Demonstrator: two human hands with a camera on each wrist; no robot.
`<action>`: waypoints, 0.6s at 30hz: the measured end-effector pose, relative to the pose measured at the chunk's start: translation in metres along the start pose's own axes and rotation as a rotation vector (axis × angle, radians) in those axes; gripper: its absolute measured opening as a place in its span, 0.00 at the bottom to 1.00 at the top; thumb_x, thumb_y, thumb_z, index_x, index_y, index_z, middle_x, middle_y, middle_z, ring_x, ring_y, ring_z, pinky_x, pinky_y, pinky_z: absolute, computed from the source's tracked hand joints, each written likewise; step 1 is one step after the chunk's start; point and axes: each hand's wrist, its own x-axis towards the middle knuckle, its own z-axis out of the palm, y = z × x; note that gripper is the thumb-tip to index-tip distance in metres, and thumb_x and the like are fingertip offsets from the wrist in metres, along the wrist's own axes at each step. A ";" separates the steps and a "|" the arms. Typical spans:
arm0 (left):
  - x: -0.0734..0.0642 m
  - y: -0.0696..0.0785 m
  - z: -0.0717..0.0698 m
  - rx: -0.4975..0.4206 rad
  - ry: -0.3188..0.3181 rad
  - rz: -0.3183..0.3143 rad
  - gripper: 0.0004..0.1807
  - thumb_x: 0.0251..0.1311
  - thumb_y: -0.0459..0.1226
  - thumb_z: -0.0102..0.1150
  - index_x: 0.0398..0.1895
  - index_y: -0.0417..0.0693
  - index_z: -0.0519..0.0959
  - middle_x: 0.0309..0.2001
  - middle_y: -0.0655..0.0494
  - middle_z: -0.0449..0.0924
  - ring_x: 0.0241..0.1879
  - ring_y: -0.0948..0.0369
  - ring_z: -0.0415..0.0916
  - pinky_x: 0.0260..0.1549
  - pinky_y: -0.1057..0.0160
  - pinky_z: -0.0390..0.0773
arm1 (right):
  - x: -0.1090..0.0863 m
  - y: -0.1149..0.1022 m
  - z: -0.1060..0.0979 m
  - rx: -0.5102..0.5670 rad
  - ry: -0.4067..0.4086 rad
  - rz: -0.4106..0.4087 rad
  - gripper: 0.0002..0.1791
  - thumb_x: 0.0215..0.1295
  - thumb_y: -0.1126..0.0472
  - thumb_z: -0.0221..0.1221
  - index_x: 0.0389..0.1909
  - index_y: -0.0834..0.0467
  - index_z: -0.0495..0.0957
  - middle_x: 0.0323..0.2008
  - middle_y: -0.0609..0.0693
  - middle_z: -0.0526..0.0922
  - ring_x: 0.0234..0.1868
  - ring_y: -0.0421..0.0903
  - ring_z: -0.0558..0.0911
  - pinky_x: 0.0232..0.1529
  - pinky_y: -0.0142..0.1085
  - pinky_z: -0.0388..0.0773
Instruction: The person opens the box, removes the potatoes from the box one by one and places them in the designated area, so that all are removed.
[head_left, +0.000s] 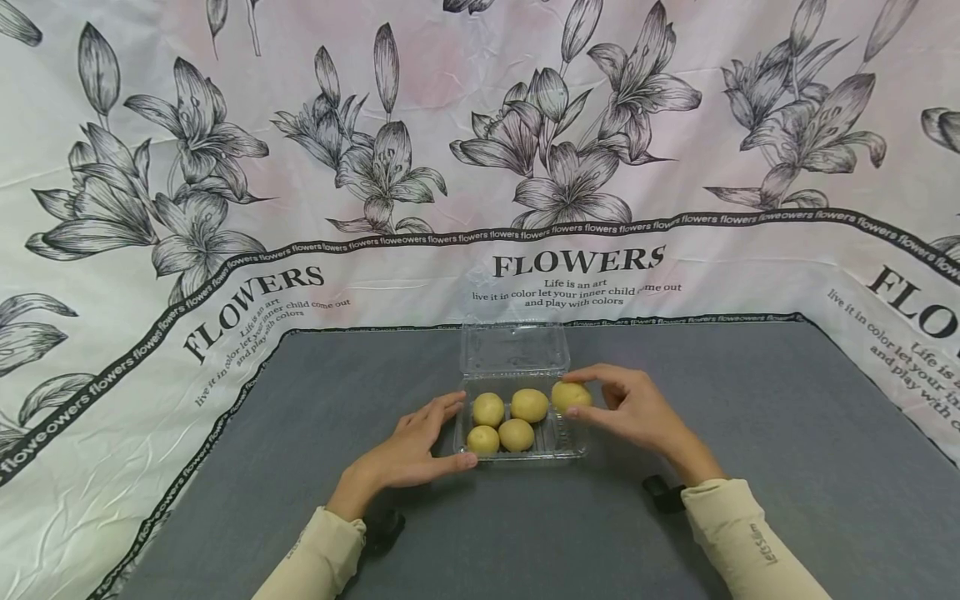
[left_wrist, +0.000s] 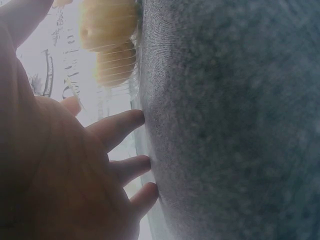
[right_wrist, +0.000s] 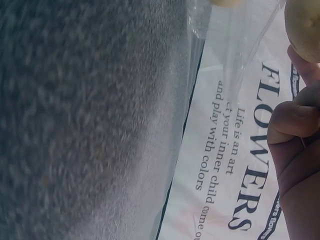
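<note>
A clear plastic clamshell box [head_left: 561,450] lies on the table with its lid [head_left: 514,348] raised at the back. Several round, yellow-skinned potatoes [head_left: 517,435] rest inside it, in two rows. My right hand [head_left: 636,410] pinches another potato [head_left: 572,397] between thumb and fingers, above the box's right end; part of it also appears at the edge of the right wrist view [right_wrist: 305,30]. My left hand [head_left: 411,446] steadies the box's left side, thumb at the front corner and fingers along the side. In the left wrist view its fingers [left_wrist: 120,127] are spread and fairly straight.
A grey cloth [head_left: 360,375] covers the table. Behind it and along both sides hangs a white sheet [head_left: 420,283] printed with flowers and lettering. Dark wrist cameras show under both forearms.
</note>
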 end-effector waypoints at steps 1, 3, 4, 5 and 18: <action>0.000 0.000 0.000 0.000 0.000 0.000 0.51 0.64 0.64 0.59 0.83 0.60 0.45 0.80 0.54 0.57 0.80 0.50 0.53 0.73 0.35 0.48 | 0.000 0.001 -0.001 -0.002 0.004 0.000 0.22 0.54 0.63 0.76 0.52 0.52 0.86 0.16 0.41 0.62 0.15 0.31 0.56 0.14 0.29 0.58; 0.000 0.000 0.000 0.000 -0.001 -0.003 0.52 0.64 0.64 0.59 0.83 0.60 0.45 0.80 0.54 0.57 0.80 0.50 0.53 0.73 0.35 0.48 | -0.001 0.003 -0.002 -0.004 0.012 -0.001 0.22 0.54 0.64 0.76 0.52 0.53 0.86 0.16 0.41 0.63 0.15 0.31 0.56 0.14 0.29 0.58; -0.001 0.000 0.000 0.000 -0.002 -0.003 0.52 0.64 0.64 0.59 0.83 0.60 0.45 0.80 0.54 0.57 0.80 0.50 0.52 0.74 0.35 0.48 | -0.002 0.004 -0.003 -0.009 0.017 -0.001 0.22 0.54 0.65 0.76 0.52 0.53 0.86 0.15 0.41 0.63 0.15 0.31 0.56 0.14 0.29 0.58; -0.001 0.000 -0.001 -0.001 -0.003 -0.003 0.52 0.64 0.64 0.59 0.83 0.60 0.45 0.80 0.54 0.56 0.80 0.50 0.52 0.74 0.35 0.48 | -0.002 0.004 -0.004 -0.017 0.023 0.002 0.22 0.54 0.65 0.75 0.52 0.53 0.86 0.15 0.41 0.62 0.15 0.31 0.56 0.14 0.30 0.58; 0.000 -0.003 0.000 -0.006 -0.008 0.003 0.51 0.64 0.64 0.58 0.83 0.61 0.45 0.80 0.55 0.56 0.80 0.51 0.52 0.74 0.36 0.48 | -0.008 0.019 -0.017 -0.073 0.078 0.095 0.22 0.55 0.64 0.75 0.52 0.52 0.86 0.13 0.43 0.63 0.14 0.31 0.58 0.13 0.30 0.58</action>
